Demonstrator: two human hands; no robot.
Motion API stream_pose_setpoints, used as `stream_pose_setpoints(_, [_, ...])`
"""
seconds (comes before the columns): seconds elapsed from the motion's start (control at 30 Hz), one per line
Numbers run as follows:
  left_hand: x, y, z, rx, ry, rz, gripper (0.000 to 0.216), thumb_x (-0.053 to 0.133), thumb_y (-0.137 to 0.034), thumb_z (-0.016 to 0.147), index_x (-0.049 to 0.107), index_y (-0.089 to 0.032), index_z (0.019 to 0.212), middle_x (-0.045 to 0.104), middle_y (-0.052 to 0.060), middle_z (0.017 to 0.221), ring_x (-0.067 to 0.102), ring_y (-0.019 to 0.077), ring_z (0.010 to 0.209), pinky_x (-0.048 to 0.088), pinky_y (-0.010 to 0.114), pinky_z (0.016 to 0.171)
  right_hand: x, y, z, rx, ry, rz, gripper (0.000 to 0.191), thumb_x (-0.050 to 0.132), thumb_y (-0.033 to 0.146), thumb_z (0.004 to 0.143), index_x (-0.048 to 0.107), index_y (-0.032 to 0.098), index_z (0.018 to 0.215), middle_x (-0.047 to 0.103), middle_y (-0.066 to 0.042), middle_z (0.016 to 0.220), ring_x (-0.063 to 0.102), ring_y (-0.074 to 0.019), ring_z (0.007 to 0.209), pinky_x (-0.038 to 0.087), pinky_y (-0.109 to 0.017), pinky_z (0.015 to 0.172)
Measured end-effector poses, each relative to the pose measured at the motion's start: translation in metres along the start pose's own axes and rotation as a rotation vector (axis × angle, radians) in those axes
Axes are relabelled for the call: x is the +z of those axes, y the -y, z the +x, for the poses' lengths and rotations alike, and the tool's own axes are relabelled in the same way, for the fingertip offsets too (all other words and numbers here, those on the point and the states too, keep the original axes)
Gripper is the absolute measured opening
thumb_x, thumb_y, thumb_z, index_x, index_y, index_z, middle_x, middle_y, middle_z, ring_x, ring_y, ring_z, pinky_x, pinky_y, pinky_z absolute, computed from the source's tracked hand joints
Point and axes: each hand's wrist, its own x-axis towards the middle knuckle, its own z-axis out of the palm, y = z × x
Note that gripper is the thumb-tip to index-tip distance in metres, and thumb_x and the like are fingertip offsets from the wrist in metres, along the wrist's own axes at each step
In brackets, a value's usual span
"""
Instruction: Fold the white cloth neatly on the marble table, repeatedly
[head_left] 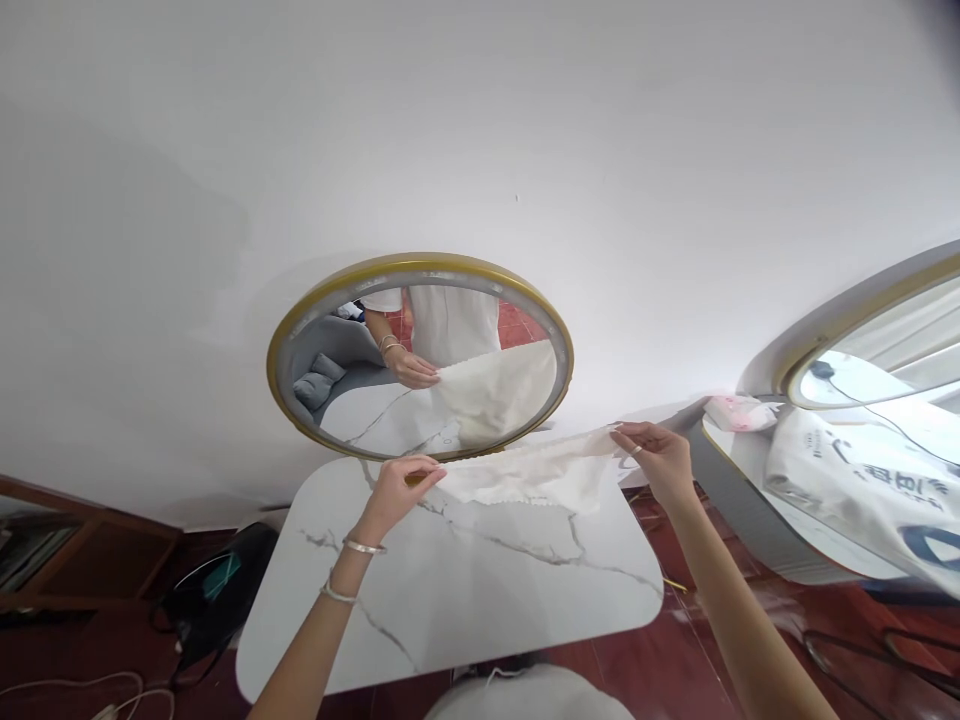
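Observation:
A thin white cloth with a ruffled edge is stretched between my two hands above the marble-patterned table. My left hand, with bangles at the wrist, pinches its left end between thumb and fingers. At the right end, my right hand grips the cloth's upper corner, a ring on one finger. The fabric hangs down from its upper edge, a little slack in the middle. Behind it, a round gold-rimmed mirror reflects one hand and the cloth.
The white table has grey veins and rounded corners. To the right, another table carries a tissue pack and a printed white bag below a second mirror. A black bag sits on the red floor at left. A pale round seat is in front.

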Motion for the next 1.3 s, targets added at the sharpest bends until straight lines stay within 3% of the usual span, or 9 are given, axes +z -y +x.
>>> stream_pose_setpoints(0.23, [-0.029,-0.026,0.007,-0.076,0.267,-0.138,0.031,0.068,-0.044,0.075,0.069,-0.015,0.062,0.07,0.007,0.08,0.063,0.0146,0.067,0.052,0.024,0.059,-0.023,0.022,-0.001,0.053,0.072,-0.064,0.04,0.087,0.048,0.046,0.065,0.017,0.058,0.07,-0.008,0.076,0.066,-0.0228,0.084,0.054,-0.033,0.074])
stream_pose_setpoints(0.47, [-0.055,-0.061,-0.002,0.007,0.248,-0.117,0.026,0.073,-0.039,0.072,0.064,-0.017,0.061,0.068,0.005,0.073,0.064,0.016,0.072,0.054,0.026,0.066,-0.037,0.059,-0.036,0.006,0.118,-0.112,0.038,0.085,0.047,0.054,0.061,0.018,0.064,0.065,-0.004,0.07,0.06,-0.0151,0.066,0.05,-0.026,0.059])
stream_pose_setpoints(0.57, [-0.066,-0.081,-0.019,-0.036,0.296,-0.158,0.026,0.073,-0.039,0.072,0.059,-0.017,0.069,0.065,0.001,0.074,0.061,0.0125,0.068,0.052,0.024,0.062,-0.045,0.078,-0.057,0.028,0.124,-0.1,0.036,0.084,0.043,0.058,0.062,0.02,0.074,0.062,-0.001,0.069,0.058,-0.0136,0.064,0.049,-0.023,0.056])
stream_pose_setpoints(0.77, [-0.07,-0.103,-0.043,-0.04,0.59,-0.122,0.027,0.053,-0.04,0.088,0.064,-0.02,0.075,0.06,0.003,0.09,0.057,0.0105,0.074,0.048,0.02,0.06,-0.067,0.095,-0.1,0.109,0.263,-0.168,0.036,0.075,0.044,0.07,0.061,0.023,0.097,0.065,-0.005,0.084,0.061,-0.0164,0.07,0.053,-0.027,0.061])
stream_pose_setpoints(0.9, [-0.031,-0.065,-0.026,-0.015,0.439,0.055,0.026,0.046,-0.033,0.091,0.07,-0.023,0.087,0.06,0.004,0.097,0.059,0.0132,0.082,0.049,0.023,0.069,-0.056,0.04,-0.082,0.048,0.216,-0.22,0.038,0.075,0.046,0.066,0.062,0.02,0.091,0.066,-0.007,0.089,0.062,-0.0186,0.082,0.052,-0.028,0.07])
stream_pose_setpoints(1.03, [0.049,-0.002,-0.011,-0.034,0.204,0.317,0.031,0.037,-0.018,0.09,0.068,-0.018,0.089,0.061,0.007,0.096,0.06,0.0166,0.088,0.049,0.031,0.083,-0.01,-0.049,-0.038,-0.049,0.045,-0.403,0.04,0.058,0.056,0.07,0.059,0.018,0.081,0.064,-0.006,0.077,0.061,-0.0194,0.073,0.052,-0.034,0.066])
stream_pose_setpoints(1.1, [0.093,0.027,-0.018,-0.067,0.08,0.44,0.033,0.039,-0.012,0.086,0.064,-0.014,0.106,0.059,0.013,0.113,0.055,0.0237,0.108,0.045,0.041,0.095,0.016,-0.086,-0.033,-0.059,-0.023,-0.467,0.04,0.049,0.053,0.075,0.058,0.016,0.09,0.064,-0.01,0.085,0.061,-0.0218,0.079,0.053,-0.04,0.071])
stream_pose_setpoints(1.2, [0.148,0.062,-0.044,-0.057,0.05,0.552,0.042,0.043,-0.015,0.084,0.055,-0.012,0.124,0.045,0.018,0.139,0.038,0.0306,0.131,0.036,0.047,0.105,0.044,-0.123,-0.062,-0.095,0.005,-0.554,0.036,0.045,0.044,0.08,0.059,0.017,0.097,0.064,-0.014,0.098,0.059,-0.0263,0.093,0.049,-0.049,0.085])
stream_pose_setpoints(1.3, [0.179,0.086,-0.061,-0.053,0.079,0.55,0.041,0.04,-0.02,0.088,0.053,-0.017,0.127,0.041,0.013,0.144,0.036,0.0262,0.135,0.036,0.042,0.107,0.059,-0.144,-0.108,-0.129,0.165,-0.62,0.027,0.047,0.036,0.081,0.063,0.021,0.097,0.065,-0.011,0.106,0.058,-0.0257,0.104,0.047,-0.044,0.092])
